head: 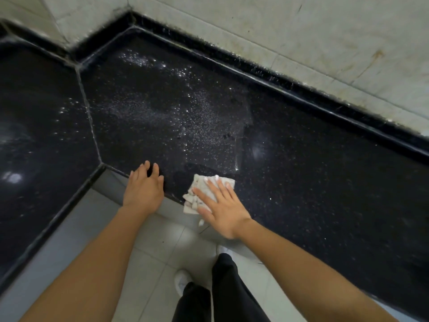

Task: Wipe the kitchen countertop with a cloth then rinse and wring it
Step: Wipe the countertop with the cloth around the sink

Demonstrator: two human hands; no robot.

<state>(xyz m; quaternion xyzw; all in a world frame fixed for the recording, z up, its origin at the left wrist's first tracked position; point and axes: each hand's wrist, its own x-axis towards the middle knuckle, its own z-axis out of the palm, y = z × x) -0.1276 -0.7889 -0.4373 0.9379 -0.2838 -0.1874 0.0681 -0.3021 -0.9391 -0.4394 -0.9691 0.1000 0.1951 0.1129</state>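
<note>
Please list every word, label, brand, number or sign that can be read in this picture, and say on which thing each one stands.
There is no readable text in this picture.
Cloth under the right hand: only faint, blurred marks, no letters to make out.
Countertop: only specks and water drops, no label.
Wall tiles: only stains, no sign or number.
Shoe: no brand visible.

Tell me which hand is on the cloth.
The right hand, fingers spread flat on the pale cloth at the front edge of the black countertop. The left hand rests on bare countertop, touching no cloth.
</note>
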